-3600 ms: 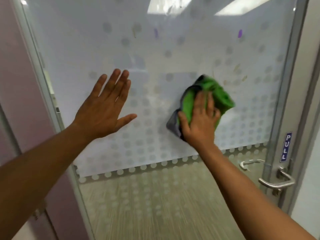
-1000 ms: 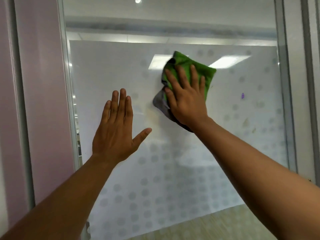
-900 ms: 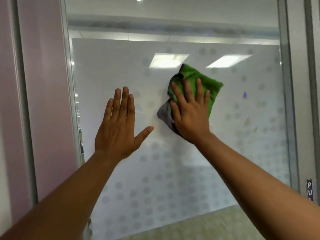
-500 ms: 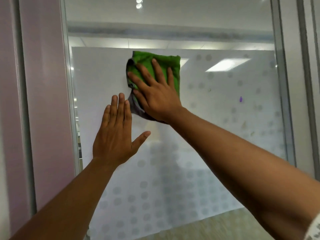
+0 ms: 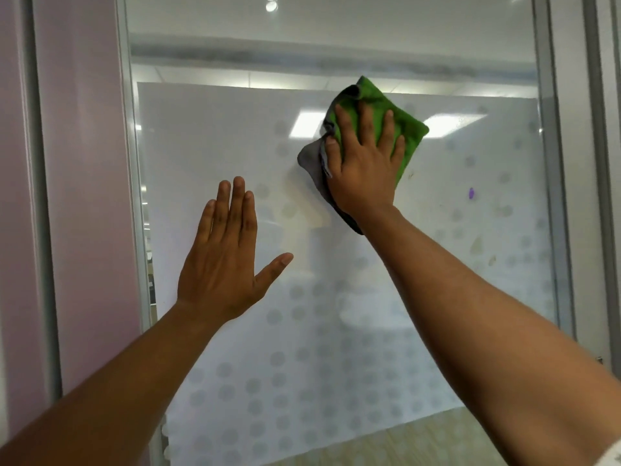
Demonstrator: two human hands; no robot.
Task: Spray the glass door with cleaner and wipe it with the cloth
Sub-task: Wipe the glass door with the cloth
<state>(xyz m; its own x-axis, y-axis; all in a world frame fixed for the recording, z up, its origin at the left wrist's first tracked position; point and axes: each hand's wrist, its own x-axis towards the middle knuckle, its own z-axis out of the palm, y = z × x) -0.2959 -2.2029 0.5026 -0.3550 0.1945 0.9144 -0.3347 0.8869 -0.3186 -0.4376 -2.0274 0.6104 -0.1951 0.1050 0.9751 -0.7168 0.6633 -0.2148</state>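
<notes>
The glass door (image 5: 336, 331) fills almost the whole view, and most of it is covered by a frosted film printed with pale dots, while a clear band is left along the top. Its metal frame (image 5: 551, 196) runs up the right side, and a pink wall panel (image 5: 84, 196) is seen to the left. The left hand (image 5: 223, 264) is laid flat against the frosted area with the fingers together and the thumb spread outward; nothing is held in it, and it is probably placed there so that the door is steadied against the push of wiping. The right hand (image 5: 364, 163) is spread open over the green cloth (image 5: 408, 136), which is pressed to the glass near the upper edge of the film; a flat palm is likely used so that pressure is shared across the fold. A grey underside of the cloth is shown at its left edge. To the right of the cloth, a small purple mark (image 5: 471, 193) and some faint yellowish smears (image 5: 477, 245) are left on the glass, so wiping is judged unfinished. No spray bottle is seen. Nothing is found between the cloth and those marks.
</notes>
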